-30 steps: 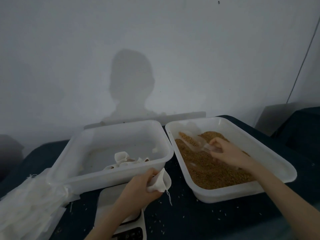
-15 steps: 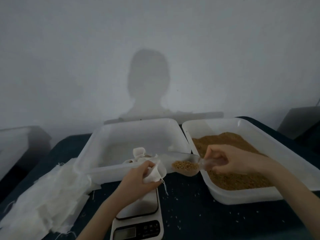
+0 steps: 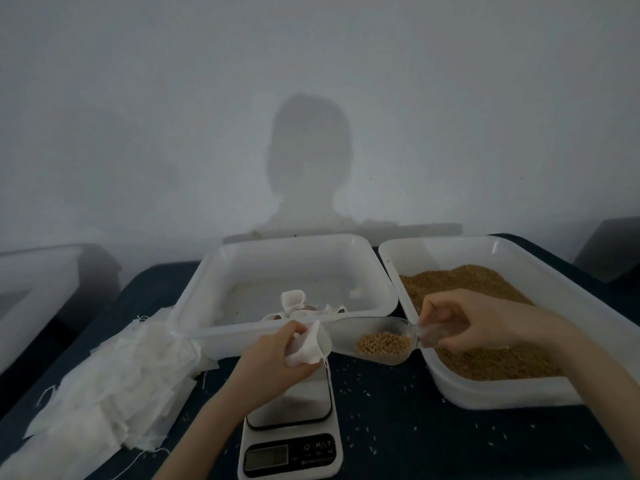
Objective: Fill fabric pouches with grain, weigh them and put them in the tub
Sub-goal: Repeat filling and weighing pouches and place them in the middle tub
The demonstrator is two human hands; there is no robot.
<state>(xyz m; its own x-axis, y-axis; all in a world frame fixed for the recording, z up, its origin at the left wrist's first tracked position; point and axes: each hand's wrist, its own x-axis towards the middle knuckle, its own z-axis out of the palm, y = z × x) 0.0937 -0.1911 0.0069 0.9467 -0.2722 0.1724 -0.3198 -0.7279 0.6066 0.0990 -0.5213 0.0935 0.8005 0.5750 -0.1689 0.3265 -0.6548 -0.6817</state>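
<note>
Head view, step: filling. A loaded scoop is at the mouth of a pouch, and pouring looks to be the step in hand, with weighing and binning to follow.
Table (image 3: 398, 438): dark cloth, with stray grains scattered near the scale.
Grain tray (image 3: 485, 393): right side, holding a wide bed of brown grain (image 3: 485, 362).
Tub (image 3: 207, 306): centre-far, just left of the tray, with a few filled pouches (image 3: 294, 304) lying at its near wall.
Empty pouches (image 3: 104, 393): a loose white heap at the near left, beside the tub.
Scale (image 3: 291, 441): near centre, its platform bare under the left hand; the display is too dim to read.
Right hand (image 3: 467, 320): fingers curled round the scoop handle, over the tray's left rim.
Left hand (image 3: 273, 355): fingers bunched on the pouch, holding it above the scale.
Scoop (image 3: 374, 339): clear plastic, lying nearly level, a small load of grain at its handle end, its lip at the pouch.
Pouch (image 3: 308, 344): white, its mouth turned right toward the scoop.
Next move: likely tipping the scoop so the grain slides in; the mouth must be held wide and the lip kept inside it, or grain spills.
</note>
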